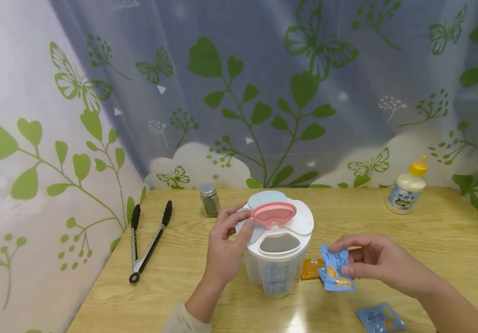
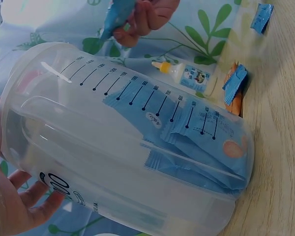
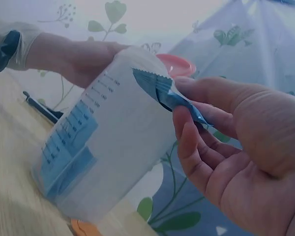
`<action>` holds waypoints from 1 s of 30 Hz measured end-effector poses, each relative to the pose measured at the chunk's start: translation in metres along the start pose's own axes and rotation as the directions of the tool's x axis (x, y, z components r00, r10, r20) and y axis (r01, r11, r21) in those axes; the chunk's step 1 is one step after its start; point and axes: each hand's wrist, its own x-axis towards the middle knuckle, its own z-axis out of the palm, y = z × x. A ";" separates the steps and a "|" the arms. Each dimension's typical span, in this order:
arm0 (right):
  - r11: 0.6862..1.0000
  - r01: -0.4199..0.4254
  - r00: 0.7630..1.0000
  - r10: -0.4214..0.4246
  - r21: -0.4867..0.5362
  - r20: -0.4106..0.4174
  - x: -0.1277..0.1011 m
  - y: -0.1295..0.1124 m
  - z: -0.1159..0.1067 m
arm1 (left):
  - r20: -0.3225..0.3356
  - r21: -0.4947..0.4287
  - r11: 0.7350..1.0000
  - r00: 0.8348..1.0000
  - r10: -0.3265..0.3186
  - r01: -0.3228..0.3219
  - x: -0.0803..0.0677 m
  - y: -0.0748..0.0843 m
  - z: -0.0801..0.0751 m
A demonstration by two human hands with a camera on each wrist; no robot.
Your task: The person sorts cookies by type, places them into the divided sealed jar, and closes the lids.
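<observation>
A clear measuring container (image 1: 278, 270) (image 2: 128, 142) (image 3: 108, 147) with a white lid (image 1: 301, 222) and a raised pink flap (image 1: 274, 213) stands mid-table, with several blue packets (image 2: 187, 152) inside. My left hand (image 1: 226, 245) grips its left side by the rim, thumb on the lid. To the right of the container my right hand (image 1: 372, 261) pinches a blue packet (image 1: 333, 269) (image 3: 169, 93) (image 2: 115, 17) between thumb and fingers. An orange packet (image 1: 310, 269) lies by the container's base. Another blue packet (image 1: 380, 319) lies near the front edge.
Black-tipped metal tongs (image 1: 147, 245) lie at the table's left. A small spice jar (image 1: 210, 200) stands behind the container. A white squeeze bottle with a yellow cap (image 1: 407, 187) (image 2: 187, 73) stands at the back right. Leaf-print curtains close the back and left.
</observation>
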 end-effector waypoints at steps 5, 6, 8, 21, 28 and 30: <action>0.992 -0.089 0.989 0.077 -0.092 -0.128 0.009 -0.015 0.009 | 0.006 0.002 1.000 1.000 -0.013 0.013 0.000 0.014 -0.001; 0.992 -0.084 0.988 0.071 -0.093 -0.139 0.012 -0.017 0.010 | 0.007 0.002 1.000 1.000 -0.014 0.014 0.000 0.015 -0.001; 0.993 -0.076 0.986 0.061 -0.095 -0.155 0.018 -0.021 0.012 | 0.005 -0.002 1.000 1.000 -0.016 0.016 0.000 0.016 -0.001; 0.986 0.143 0.981 -0.152 -0.085 -0.118 0.055 -0.033 0.028 | -0.009 -0.005 1.000 1.000 0.001 -0.001 -0.001 -0.007 0.002; 0.981 0.095 0.974 -0.127 -0.172 -0.188 0.073 -0.047 0.038 | 0.002 0.007 1.000 1.000 0.024 -0.024 0.002 -0.018 0.000; 0.977 0.103 0.971 -0.139 -0.186 -0.193 0.078 -0.048 0.040 | 0.003 0.010 1.000 1.000 0.018 -0.018 0.002 -0.008 -0.001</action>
